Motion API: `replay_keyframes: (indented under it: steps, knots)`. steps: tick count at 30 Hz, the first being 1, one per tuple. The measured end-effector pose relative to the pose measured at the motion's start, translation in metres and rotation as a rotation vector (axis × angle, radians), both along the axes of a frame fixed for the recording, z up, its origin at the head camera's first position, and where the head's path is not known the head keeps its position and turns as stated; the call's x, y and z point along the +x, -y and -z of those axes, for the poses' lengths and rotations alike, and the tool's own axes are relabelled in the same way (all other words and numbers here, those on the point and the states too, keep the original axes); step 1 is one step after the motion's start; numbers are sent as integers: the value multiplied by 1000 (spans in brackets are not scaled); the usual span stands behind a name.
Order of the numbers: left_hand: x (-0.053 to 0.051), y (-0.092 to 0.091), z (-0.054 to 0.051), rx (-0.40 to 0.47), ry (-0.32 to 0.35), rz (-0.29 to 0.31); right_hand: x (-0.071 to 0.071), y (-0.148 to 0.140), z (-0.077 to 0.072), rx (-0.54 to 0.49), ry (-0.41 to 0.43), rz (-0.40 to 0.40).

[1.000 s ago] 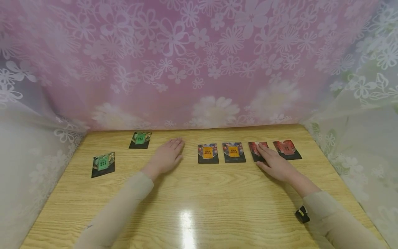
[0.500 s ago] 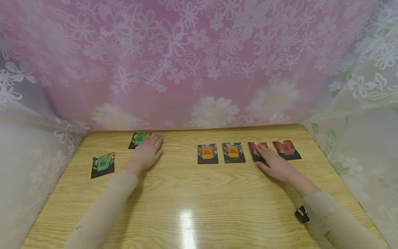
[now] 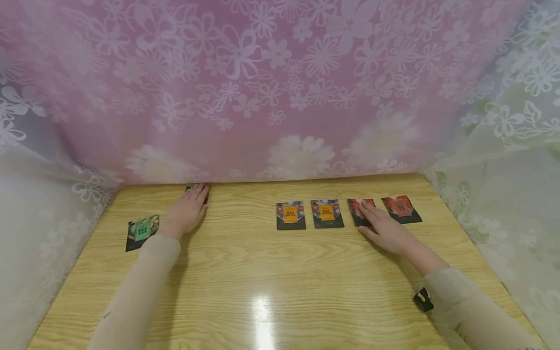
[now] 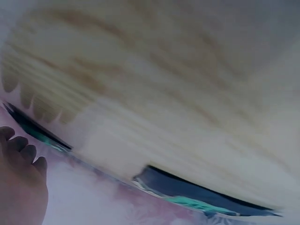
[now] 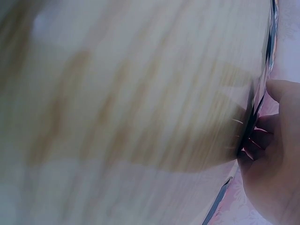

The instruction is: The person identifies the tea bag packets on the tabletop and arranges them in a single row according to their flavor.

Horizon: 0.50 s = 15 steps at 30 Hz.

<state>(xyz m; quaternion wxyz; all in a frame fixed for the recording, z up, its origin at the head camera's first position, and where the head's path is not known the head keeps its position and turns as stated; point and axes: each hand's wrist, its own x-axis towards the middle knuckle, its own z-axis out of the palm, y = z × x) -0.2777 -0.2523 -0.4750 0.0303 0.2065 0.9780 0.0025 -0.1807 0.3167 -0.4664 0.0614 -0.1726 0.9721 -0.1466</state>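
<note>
My left hand [image 3: 185,209] is over the far green-and-black packet [image 4: 35,129], covering most of it in the head view. In the left wrist view a small gap shows between its fingertips and that packet. A second green-and-black packet [image 3: 142,232] lies to the left, nearer me. My right hand [image 3: 387,231] rests with fairly straight fingers on a red-and-black packet [image 3: 356,214], hiding part of it. Another red-and-black packet [image 3: 401,210] lies just right of it. Two orange-labelled packets [image 3: 290,215] lie side by side to the left of the right hand.
The wood-grain table [image 3: 262,262] has a pink floral cloth [image 3: 262,121] hanging along its back edge and pale sheer cloth at both sides. A small black item [image 3: 423,300] is by the right sleeve.
My left hand has moved left from the middle of the table to above the far green-and-black packet. The right hand has stayed on its red-and-black packet.
</note>
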Motion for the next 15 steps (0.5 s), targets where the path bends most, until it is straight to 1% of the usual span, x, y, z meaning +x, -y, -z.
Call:
replay_keyframes:
  steps: [6, 15]
  knots:
    - [2, 10, -1, -11, 11, -17, 0, 1, -1, -2, 0, 0]
    - [1, 10, 0, -39, 27, -41, 0, 0, 0, 6, -3, 8]
